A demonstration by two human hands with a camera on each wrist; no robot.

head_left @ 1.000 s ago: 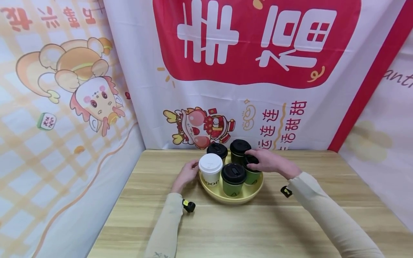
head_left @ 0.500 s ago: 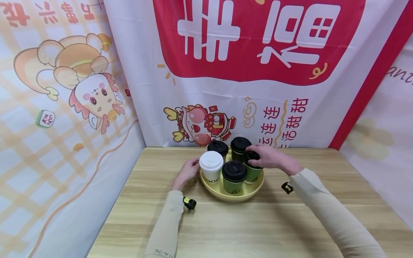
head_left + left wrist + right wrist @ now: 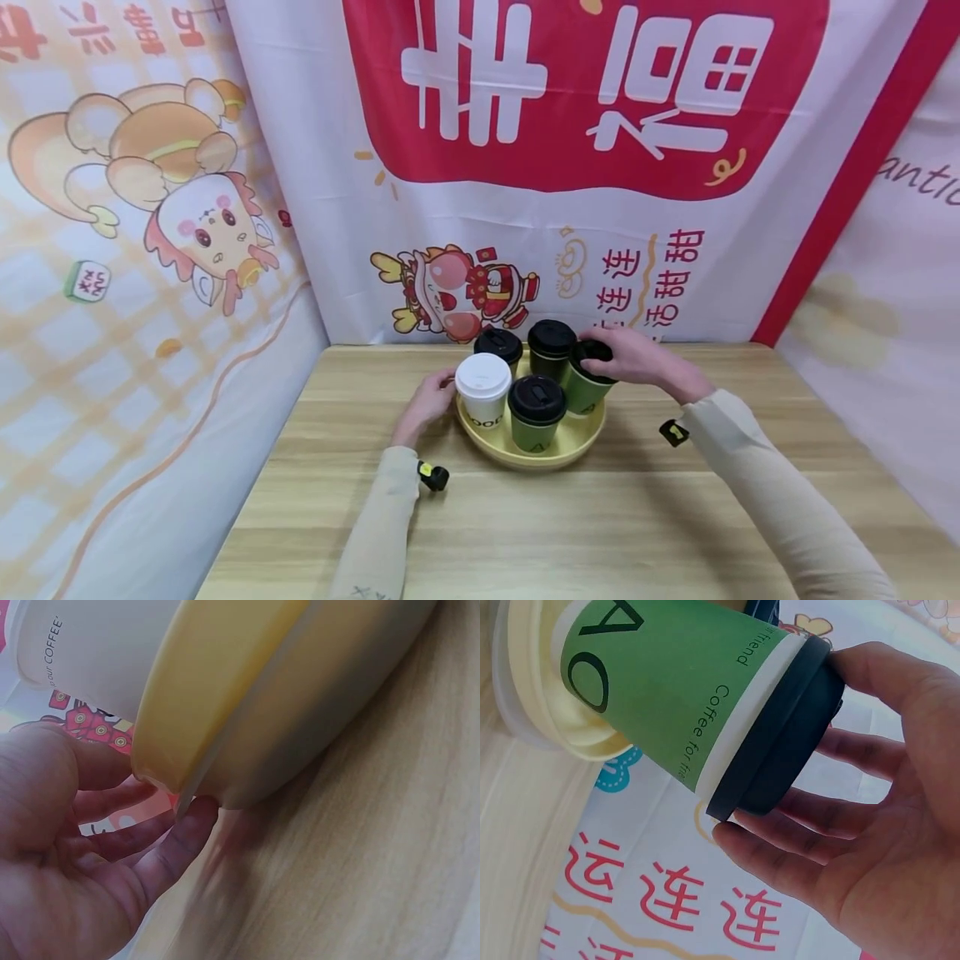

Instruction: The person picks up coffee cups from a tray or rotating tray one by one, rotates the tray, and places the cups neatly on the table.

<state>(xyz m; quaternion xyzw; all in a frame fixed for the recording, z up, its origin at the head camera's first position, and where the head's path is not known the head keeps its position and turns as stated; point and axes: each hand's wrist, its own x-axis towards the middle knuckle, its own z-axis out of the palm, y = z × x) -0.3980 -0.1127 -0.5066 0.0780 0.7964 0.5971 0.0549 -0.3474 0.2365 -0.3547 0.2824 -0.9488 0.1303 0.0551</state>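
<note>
My right hand point(image 3: 637, 360) grips a green paper coffee cup point(image 3: 587, 393) by its black lid point(image 3: 780, 727), fingers spread round the lid's edge. The cup leans to the right over the round yellow tray point(image 3: 487, 450), its base still within the rim. At the tray's left side my left hand point(image 3: 426, 407) pinches the rim, thumb at the top and fingertips beneath it. A white-lidded coffee cup point(image 3: 483, 380) stands on the tray beside that hand. Another green cup point(image 3: 536, 421) is at the front, and two black-lidded cups point(image 3: 552, 343) stand behind.
The tray stands on a wooden table point(image 3: 540, 533). Just past the table's back edge hangs a red and white printed cloth point(image 3: 570, 212). More printed cloth point(image 3: 172, 250) closes off the left side, and a pale one point(image 3: 885, 283) the right.
My right hand has moved slightly right and up, tilting the green cup and drawing it away from the other cups. The left hand keeps its place at the tray rim.
</note>
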